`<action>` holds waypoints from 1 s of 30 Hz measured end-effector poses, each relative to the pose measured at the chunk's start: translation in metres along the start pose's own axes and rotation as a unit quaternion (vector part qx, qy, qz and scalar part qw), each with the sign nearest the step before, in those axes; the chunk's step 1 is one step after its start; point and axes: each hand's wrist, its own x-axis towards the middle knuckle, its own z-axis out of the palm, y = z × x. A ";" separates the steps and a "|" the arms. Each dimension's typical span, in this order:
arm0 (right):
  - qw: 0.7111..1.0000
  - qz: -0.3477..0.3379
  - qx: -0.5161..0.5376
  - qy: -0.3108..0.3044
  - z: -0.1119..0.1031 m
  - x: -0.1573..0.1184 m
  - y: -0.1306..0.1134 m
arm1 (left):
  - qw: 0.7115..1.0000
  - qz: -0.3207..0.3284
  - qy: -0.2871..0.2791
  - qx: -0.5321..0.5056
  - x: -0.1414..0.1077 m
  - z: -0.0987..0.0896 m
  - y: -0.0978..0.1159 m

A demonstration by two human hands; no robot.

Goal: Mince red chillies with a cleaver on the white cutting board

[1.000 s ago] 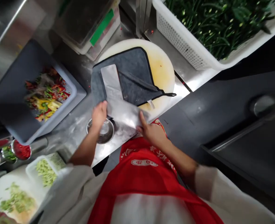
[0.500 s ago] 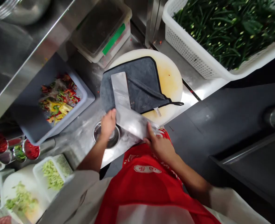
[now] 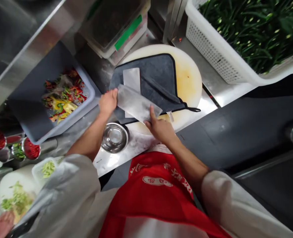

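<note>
A grey rectangular metal blade, perhaps a cleaver (image 3: pixel 137 103), is held between both hands. My left hand (image 3: pixel 108 101) is closed on its left end, the handle hidden. At its right end, my right hand (image 3: pixel 161 127) grips the edge with the index finger laid on the flat. Under the blade, a pale flat block (image 3: pixel 131 79) lies on a dark grey cloth (image 3: pixel 158 71) with a black border. The cloth covers much of a round cutting board (image 3: pixel 192 77). A steel bowl (image 3: pixel 115 138) stands near the counter edge, below my left hand.
At the left is a grey bin (image 3: pixel 91 96) with vegetable scraps. A lidded container (image 3: pixel 108 49) sits behind the board. A white basket (image 3: pixel 218 56) of green vegetables stands at the upper right. Another person's hand (image 3: pixel 2 223) shows at the lower left near cut greens.
Both hands and the blade have moved up and away from the body, over the block and cloth. The bowl, partly covered before, now shows fully. The camera view has shifted slightly.
</note>
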 end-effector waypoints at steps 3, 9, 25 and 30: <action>0.999 0.014 0.014 -0.045 -0.001 -0.005 -0.003 | 0.999 0.013 -0.035 0.005 -0.003 -0.003 -0.002; 1.000 -0.015 -0.003 -0.002 -0.008 0.004 -0.006 | 1.000 -0.010 -0.020 0.009 0.001 -0.012 -0.002; 0.997 0.002 0.008 -0.071 -0.003 -0.004 -0.006 | 0.996 0.022 -0.086 0.028 0.004 -0.009 -0.004; 0.999 0.002 0.013 -0.030 -0.001 -0.001 -0.005 | 0.999 0.014 -0.034 0.023 0.003 -0.007 -0.005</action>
